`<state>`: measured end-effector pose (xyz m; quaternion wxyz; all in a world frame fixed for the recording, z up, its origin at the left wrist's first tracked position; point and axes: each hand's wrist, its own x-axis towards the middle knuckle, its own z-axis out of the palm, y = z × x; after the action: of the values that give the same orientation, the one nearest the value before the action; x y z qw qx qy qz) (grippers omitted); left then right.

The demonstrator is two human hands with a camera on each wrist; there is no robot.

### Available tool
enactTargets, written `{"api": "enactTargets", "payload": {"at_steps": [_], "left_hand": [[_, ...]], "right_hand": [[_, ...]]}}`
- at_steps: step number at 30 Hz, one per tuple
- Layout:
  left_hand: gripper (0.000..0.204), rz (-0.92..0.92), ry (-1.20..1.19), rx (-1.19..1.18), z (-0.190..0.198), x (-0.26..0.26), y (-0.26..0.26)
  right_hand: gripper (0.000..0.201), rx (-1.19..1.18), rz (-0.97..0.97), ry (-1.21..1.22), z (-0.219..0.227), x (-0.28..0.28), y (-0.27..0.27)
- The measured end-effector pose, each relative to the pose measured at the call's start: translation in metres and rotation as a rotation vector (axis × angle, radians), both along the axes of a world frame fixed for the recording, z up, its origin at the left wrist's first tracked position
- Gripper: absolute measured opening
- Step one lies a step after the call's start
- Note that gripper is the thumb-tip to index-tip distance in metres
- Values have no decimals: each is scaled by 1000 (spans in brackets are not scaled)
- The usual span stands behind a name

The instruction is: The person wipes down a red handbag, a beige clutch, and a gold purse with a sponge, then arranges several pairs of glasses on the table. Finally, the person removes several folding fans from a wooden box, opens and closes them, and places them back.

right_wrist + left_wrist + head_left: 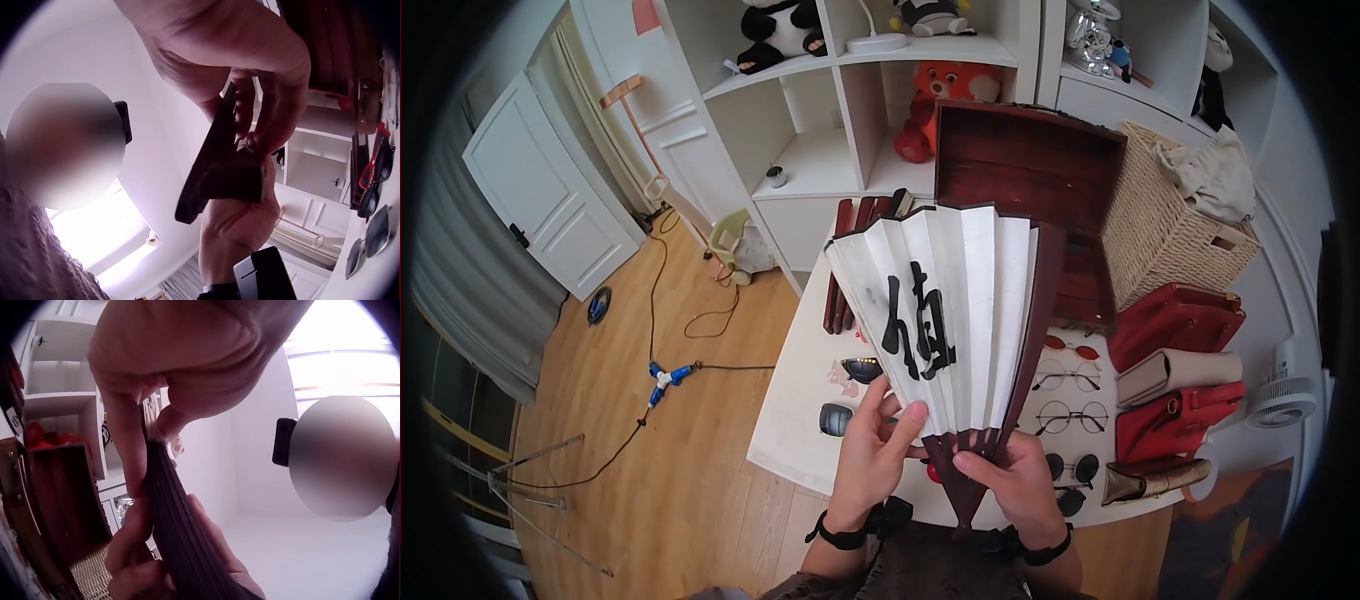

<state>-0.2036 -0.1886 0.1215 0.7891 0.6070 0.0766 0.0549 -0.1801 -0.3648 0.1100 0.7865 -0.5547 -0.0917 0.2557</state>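
A folding fan (915,330) with white pleated paper, a large black written character and dark reddish-brown ribs is spread partway in front of me. My left hand (868,455) pinches its left edge low on the paper, thumb in front and fingers behind. On the right, my right hand (1018,485) grips the ribs just above the pivot, its thumb across the front. From the left wrist view, the dark ribs (181,525) run edge-on between both hands. In the right wrist view the thick outer guard (212,162) shows beneath the right hand's fingers.
Several folded fans (836,290) lie at the white table's back left, beside an open dark red box (1025,150). Sunglasses (861,370) and round eyeglasses (1072,417) lie either side of the fan. Red handbags (1175,325) and a woven basket (1165,220) line the right.
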Motion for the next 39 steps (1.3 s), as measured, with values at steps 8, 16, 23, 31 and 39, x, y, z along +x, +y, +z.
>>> {"api": "enactTargets", "payload": {"at_steps": [8, 16, 23, 31, 39], "left_hand": [[49, -19, -25, 27, -24, -4, -11], [57, -97, -14, 42, -14, -9, -10], [65, -111, 38, -20, -16, -12, -6], [73, -160, -19, -15, -32, -16, -17], [64, -211, 31, -63, -20, -17, -20]], "right_hand": [[12, -62, 43, -130, -9, 2, -11], [19, -207, 25, -244, -10, 3, -14], [24, -5, -42, -7, 2, 8, -9], [29, 19, 88, 21, -4, 6, -17], [36, -70, 105, -153, -5, 9, -21]]}}
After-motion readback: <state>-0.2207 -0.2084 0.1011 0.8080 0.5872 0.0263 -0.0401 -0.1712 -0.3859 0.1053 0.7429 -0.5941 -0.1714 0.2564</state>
